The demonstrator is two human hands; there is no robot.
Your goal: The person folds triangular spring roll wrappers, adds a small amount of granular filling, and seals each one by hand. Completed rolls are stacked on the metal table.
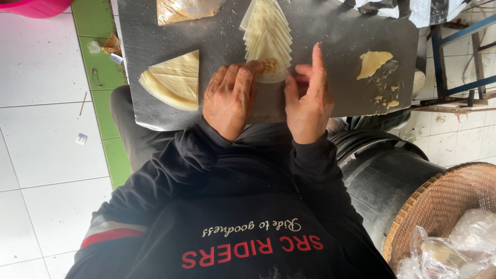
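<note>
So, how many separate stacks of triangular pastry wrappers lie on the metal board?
2: a fanned stack at the top centre, above the hands, and a stack beside the left hand. More may be hidden.

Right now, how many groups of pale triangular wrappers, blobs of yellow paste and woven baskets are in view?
Pale triangular wrapper groups: 3 (fanned row, stack, one under the hands)
Yellow paste blob: 1
Brown woven basket: 1
Total: 5
</note>
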